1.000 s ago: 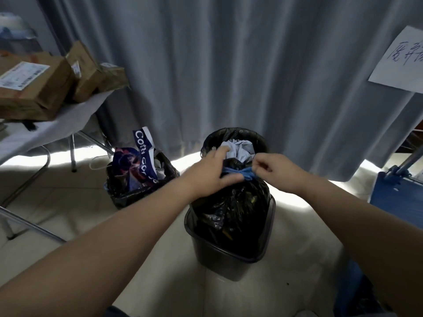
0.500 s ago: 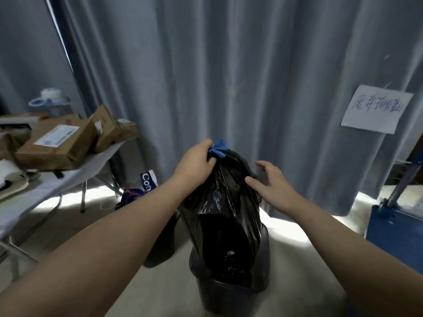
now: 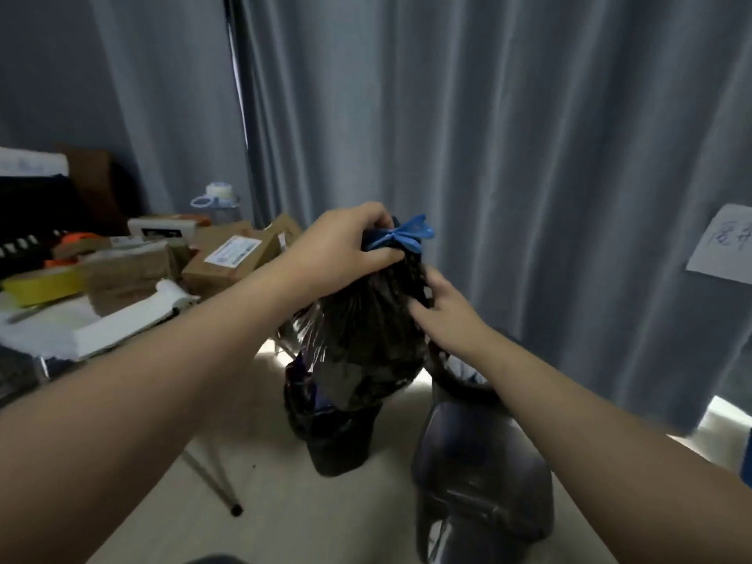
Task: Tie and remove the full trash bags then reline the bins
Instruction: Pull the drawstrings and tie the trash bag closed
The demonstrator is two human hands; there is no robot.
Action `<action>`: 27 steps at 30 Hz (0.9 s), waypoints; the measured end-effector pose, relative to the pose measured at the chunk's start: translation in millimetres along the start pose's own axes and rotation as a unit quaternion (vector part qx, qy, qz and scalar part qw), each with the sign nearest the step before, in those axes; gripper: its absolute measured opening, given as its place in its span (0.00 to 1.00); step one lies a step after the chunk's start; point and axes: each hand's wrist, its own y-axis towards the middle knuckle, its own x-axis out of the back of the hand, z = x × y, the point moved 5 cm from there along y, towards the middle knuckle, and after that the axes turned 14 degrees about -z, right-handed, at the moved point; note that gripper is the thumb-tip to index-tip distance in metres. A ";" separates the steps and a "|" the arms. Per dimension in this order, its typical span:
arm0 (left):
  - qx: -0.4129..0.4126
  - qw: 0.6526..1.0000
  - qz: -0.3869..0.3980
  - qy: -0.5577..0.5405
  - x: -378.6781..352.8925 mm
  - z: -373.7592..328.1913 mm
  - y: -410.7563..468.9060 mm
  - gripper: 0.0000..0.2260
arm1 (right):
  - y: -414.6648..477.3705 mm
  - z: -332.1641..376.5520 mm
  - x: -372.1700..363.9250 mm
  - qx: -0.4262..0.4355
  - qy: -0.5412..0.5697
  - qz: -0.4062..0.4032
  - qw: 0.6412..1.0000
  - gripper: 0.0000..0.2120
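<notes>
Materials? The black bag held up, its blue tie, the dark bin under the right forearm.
Black bag: thin plastic film, glossy; fine gathered pleats and sheen below the neck. Blue tie: probably flat plastic strip, matte; blur leaves it open. Dark bin: likely rigid plastic, smooth, with soft highlights on its wall.

The fingertips of the right hand [image 3: 447,315] vanish behind the black trash bag [image 3: 362,339], so whether they grip it cannot be told, and the bag covers the upper part of the far bin [image 3: 325,441]. The right forearm [image 3: 569,392] crosses the rim of the near bin [image 3: 480,482], hiding what lies inside. A paper note [image 3: 724,250] on the curtain [image 3: 529,156] is cut by the right edge, its handwriting blurred; the label [image 3: 232,251] on a cardboard box [image 3: 211,274] is too small to read.
</notes>
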 end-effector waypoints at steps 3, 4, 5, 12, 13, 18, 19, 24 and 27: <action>0.030 0.999 0.018 0.025 -18.7 41.9 -36.0 0.09 | -10.3 -17.2 -50.1 -0.007 -0.012 0.040 0.999 0.18; 0.052 0.998 0.024 0.033 -30.2 61.3 -48.6 0.08 | -14.8 -27.8 -65.7 -0.012 -0.030 0.057 0.998 0.19; 0.082 0.995 0.029 0.040 -43.1 82.6 -61.9 0.08 | -19.9 -41.2 -80.0 -0.022 -0.051 0.071 0.996 0.19; 0.316 0.939 0.106 0.088 -130.9 222.3 -159.3 0.11 | -57.3 -155.9 -149.4 -0.099 -0.135 0.159 0.973 0.26; 0.342 0.931 0.099 0.085 -141.0 234.3 -167.9 0.12 | -60.3 -168.9 -154.8 -0.110 -0.138 0.169 0.970 0.26; 0.401 0.915 0.006 0.046 -183.5 252.9 -184.7 0.10 | -68.8 -221.8 -171.9 -0.130 -0.173 0.186 0.958 0.27; 0.394 0.917 0.012 0.054 -194.1 255.2 -189.3 0.10 | -70.7 -231.3 -174.5 -0.129 -0.190 0.195 0.953 0.27; 0.367 0.883 0.255 0.147 -253.5 269.3 -236.5 0.18 | -76.5 -261.2 -180.1 -0.094 -0.268 0.260 0.923 0.27; 0.308 0.901 0.250 0.177 -258.6 256.3 -229.8 0.22 | -68.4 -264.1 -163.0 -0.067 -0.294 0.253 0.919 0.25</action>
